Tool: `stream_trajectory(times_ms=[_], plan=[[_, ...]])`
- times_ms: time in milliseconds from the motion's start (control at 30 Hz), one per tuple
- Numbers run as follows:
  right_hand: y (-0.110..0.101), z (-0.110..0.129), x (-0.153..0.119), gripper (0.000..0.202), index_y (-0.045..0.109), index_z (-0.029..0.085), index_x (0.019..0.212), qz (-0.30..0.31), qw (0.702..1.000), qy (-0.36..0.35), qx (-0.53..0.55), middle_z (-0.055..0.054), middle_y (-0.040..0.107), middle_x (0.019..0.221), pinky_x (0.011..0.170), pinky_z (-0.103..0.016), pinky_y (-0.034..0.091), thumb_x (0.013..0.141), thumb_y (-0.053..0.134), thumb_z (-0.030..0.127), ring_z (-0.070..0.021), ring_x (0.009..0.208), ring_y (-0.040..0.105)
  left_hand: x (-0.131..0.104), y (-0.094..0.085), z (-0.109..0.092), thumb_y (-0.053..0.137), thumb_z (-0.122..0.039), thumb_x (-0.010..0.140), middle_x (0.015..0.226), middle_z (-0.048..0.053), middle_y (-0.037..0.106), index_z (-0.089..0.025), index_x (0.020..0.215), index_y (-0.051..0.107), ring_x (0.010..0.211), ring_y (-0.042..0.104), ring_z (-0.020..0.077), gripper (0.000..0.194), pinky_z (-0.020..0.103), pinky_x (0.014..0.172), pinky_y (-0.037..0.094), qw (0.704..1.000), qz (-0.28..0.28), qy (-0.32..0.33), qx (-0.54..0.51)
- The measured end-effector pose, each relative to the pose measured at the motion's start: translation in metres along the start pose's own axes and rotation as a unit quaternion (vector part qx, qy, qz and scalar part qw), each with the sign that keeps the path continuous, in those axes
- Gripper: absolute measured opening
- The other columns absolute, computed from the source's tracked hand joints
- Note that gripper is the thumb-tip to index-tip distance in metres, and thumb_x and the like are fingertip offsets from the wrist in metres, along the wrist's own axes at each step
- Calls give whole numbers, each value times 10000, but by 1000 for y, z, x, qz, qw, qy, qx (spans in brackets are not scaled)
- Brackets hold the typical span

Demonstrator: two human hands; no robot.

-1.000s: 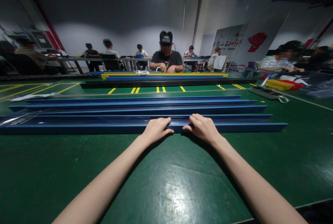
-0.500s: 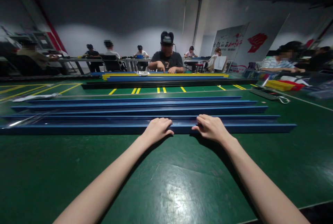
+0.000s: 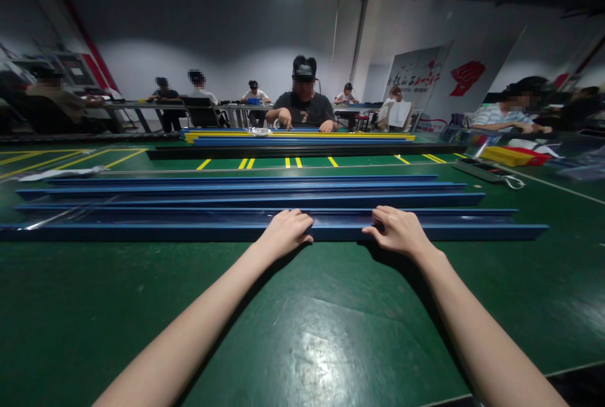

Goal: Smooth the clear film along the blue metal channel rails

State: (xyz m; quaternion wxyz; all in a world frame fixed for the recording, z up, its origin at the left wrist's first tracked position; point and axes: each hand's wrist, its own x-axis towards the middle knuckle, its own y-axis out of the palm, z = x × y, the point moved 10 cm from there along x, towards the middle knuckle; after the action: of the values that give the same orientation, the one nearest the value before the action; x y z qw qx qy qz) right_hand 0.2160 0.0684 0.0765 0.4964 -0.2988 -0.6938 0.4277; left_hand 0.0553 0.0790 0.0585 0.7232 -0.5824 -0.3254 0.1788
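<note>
A long blue channel strip [image 3: 340, 232] with raised edges lies across the table in front of me. My left hand [image 3: 289, 229] is closed on it, fingers over the inner side and thumb at the near wall. Farther right, my right hand [image 3: 396, 230] curls over the same strip, its fingertips inside and its thumb against the near edge. Clear plastic film [image 3: 57, 217] shows at the left part of the strip. Just behind lie more blue channel strips [image 3: 331, 200], parallel to it.
Farther back are a black strip [image 3: 302, 151] and yellow strips [image 3: 302, 136], with a seated co-worker [image 3: 305, 108] behind them. A phone-like dark object [image 3: 486, 171] and a yellow tray [image 3: 505, 155] lie at right. The green tabletop [image 3: 293, 306] carries yellow line marks.
The front blue channel strip has slid a little to the right. My right hand has moved right as well, widening the gap between my hands; my left hand stays nearly in place.
</note>
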Motion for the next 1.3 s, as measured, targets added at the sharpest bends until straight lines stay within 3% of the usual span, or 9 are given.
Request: stream_trajectory(times_ms=[467,867,1067,1300], plan=[[1,2,-1,263,482,185,679,-10,1000,-2,9,-23,550,699,526,-238,241,788,432,418,-136,636,478,-2,5,3,484,-423,820,941,57,637,-188,932,557,880,551,197,270,297,721,375,1000,2,-2,-2],[2,3,-1,257,486,189,687,2,1000,4,23,-27,551,708,537,-243,253,790,433,418,-142,639,483,-2,6,4,449,-407,844,898,59,640,-184,880,556,835,574,190,250,278,693,393,999,24,-17,-28],[6,2,-1,260,480,194,704,20,998,-2,55,-19,554,716,566,-240,292,792,434,434,-144,655,494,-3,9,9,446,-437,837,898,58,645,-192,915,561,856,585,190,281,267,701,409,999,4,-32,-33],[5,27,4,358,495,194,722,0,996,-29,87,-31,572,757,586,-244,332,769,456,546,-154,694,513,-4,9,13,462,-451,823,901,60,651,-202,962,524,840,602,198,292,266,684,421,998,4,-50,-37]])
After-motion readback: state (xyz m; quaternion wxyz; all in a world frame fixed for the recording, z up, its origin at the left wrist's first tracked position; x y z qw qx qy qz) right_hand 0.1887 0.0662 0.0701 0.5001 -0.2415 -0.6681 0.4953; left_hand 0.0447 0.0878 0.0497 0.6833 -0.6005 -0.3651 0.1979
